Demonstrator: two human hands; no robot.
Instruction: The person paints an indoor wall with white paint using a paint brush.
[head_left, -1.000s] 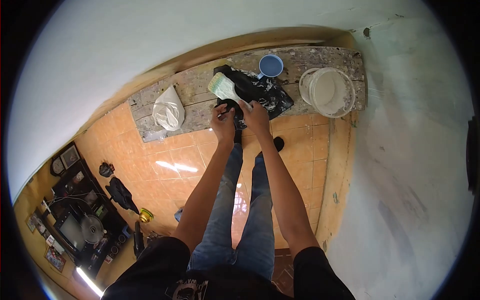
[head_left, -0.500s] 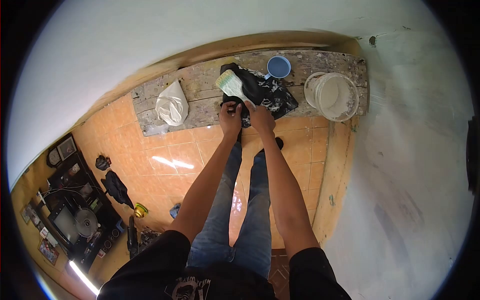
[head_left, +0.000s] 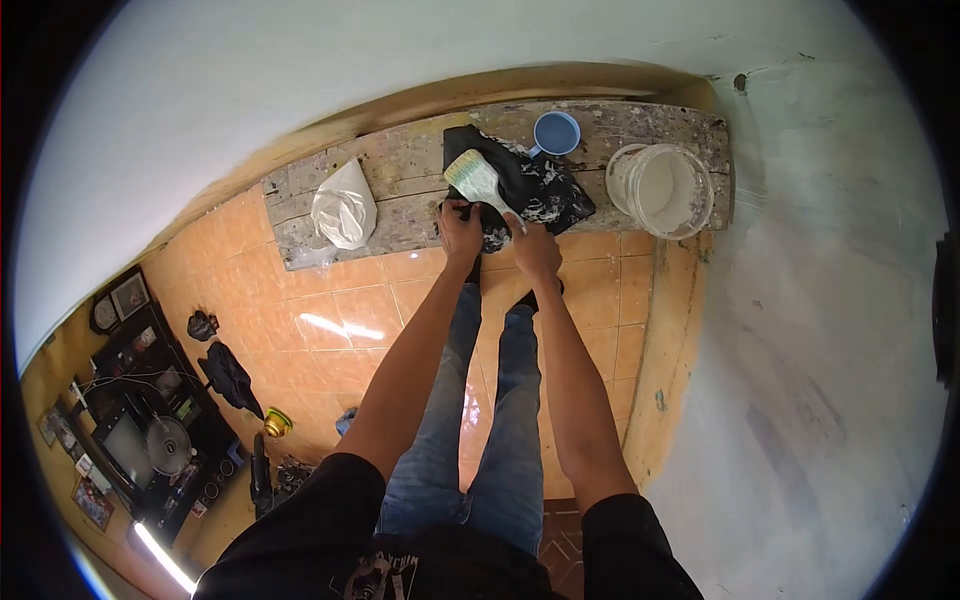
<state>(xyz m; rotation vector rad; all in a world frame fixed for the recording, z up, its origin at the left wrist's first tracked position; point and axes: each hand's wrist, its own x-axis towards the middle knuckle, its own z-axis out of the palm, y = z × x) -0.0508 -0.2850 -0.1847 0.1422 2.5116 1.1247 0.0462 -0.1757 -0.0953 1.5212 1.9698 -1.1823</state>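
A wide paintbrush (head_left: 474, 178) with pale bristles and a white-smeared body points up and left over a black cloth or plastic sheet (head_left: 545, 190) streaked with white. My right hand (head_left: 537, 248) is closed around the brush's handle. My left hand (head_left: 460, 232) has its fingers curled on the sheet's near left edge, seemingly gripping it; the fingertips are partly hidden. Just behind the sheet stands a light blue mug (head_left: 557, 133), its handle toward the sheet.
The paint-spotted wooden bench (head_left: 410, 192) carries a white bag (head_left: 344, 206) at left and a white-crusted bucket (head_left: 670, 192) at right. A patchy wall (head_left: 800, 330) rises on the right. Orange tiles (head_left: 340, 310) cover the floor; a fan (head_left: 170, 446) and cabinet stand lower left.
The brush has shifted slightly right and down with my right hand, which has moved away from my left. My left hand stays at almost the same spot.
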